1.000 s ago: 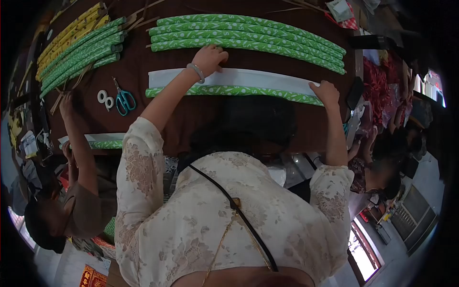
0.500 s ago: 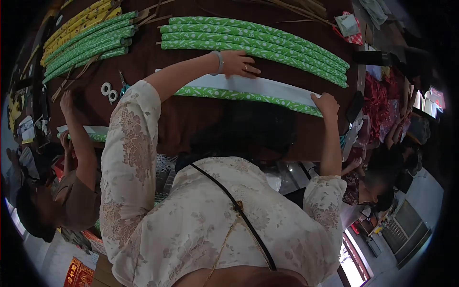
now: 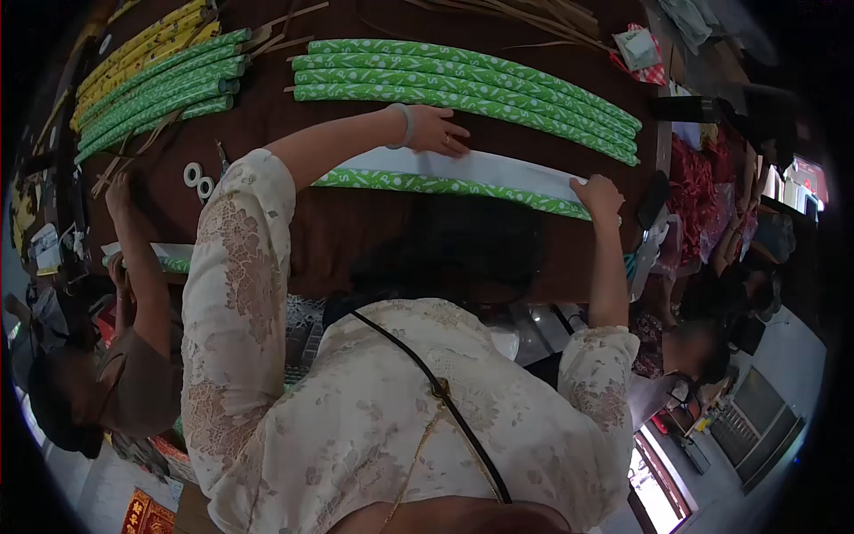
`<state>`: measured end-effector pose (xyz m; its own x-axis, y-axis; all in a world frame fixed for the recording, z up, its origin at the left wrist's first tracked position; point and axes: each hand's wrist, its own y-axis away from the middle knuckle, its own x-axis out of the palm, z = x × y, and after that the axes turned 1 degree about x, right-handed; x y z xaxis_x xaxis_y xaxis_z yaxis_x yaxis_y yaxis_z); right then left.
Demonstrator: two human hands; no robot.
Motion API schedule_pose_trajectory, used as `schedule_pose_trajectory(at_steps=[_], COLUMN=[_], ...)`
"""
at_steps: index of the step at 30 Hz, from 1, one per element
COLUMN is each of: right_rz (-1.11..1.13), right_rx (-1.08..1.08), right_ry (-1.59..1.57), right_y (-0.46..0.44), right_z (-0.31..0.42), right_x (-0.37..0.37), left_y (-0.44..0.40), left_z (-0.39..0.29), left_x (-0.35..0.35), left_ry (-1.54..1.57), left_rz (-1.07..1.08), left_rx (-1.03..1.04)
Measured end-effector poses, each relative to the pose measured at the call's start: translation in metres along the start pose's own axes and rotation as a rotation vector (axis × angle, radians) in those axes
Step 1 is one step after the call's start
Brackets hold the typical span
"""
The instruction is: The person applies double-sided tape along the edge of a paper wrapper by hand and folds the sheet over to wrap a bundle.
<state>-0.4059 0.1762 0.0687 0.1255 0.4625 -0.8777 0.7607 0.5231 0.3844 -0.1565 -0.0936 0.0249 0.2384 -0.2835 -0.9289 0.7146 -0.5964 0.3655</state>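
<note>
At 12 o'clock on the counter (image 3: 329, 233), the open left hand (image 3: 436, 132) spreads over the green-and-white strip (image 3: 525, 178); the right hand (image 3: 601, 198) grips its 2 o'clock end. Green rolls (image 3: 463, 83) beyond it bear white letters, including "S".

strip (image 3: 405, 182): white, white-on-green print | yellow rolls (image 3: 147, 42): dark-patterned | table (image 3: 342, 233): dark brown

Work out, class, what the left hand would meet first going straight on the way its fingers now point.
Probably the right hand, at the far end of the white strip over which the left hand points; how close its fingers are to the strip is unclear.
</note>
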Motion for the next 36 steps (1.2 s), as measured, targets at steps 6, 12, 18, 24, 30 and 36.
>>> schedule_pose_trajectory(at_steps=[6, 12, 18, 24, 30, 36], right_rz=[0.061, 0.098, 0.153, 0.207, 0.385, 0.305], right_rx=[0.05, 0.063, 0.068, 0.046, 0.075, 0.071], right_ry=[0.031, 0.048, 0.084, 0.21, 0.264, 0.245], right_y=[0.0, -0.009, -0.019, -0.031, -0.037, -0.041], right_z=[0.011, 0.019, 0.028, 0.037, 0.054, 0.048], right_x=[-0.012, -0.015, -0.018, -0.019, -0.038, -0.029], left_y=[-0.002, -0.003, 0.001, 0.001, -0.011, -0.043], left_z=[0.001, 0.001, -0.004, -0.006, -0.02, -0.031], left_x=[-0.003, 0.0, -0.004, -0.011, -0.018, -0.03], left_ry=[0.015, 0.057, -0.004, 0.093, 0.291, 0.203], left_rz=[0.057, 0.033, -0.032, -0.061, -0.174, -0.213], left_rx=[0.008, 0.013, -0.013, -0.043, -0.162, -0.285])
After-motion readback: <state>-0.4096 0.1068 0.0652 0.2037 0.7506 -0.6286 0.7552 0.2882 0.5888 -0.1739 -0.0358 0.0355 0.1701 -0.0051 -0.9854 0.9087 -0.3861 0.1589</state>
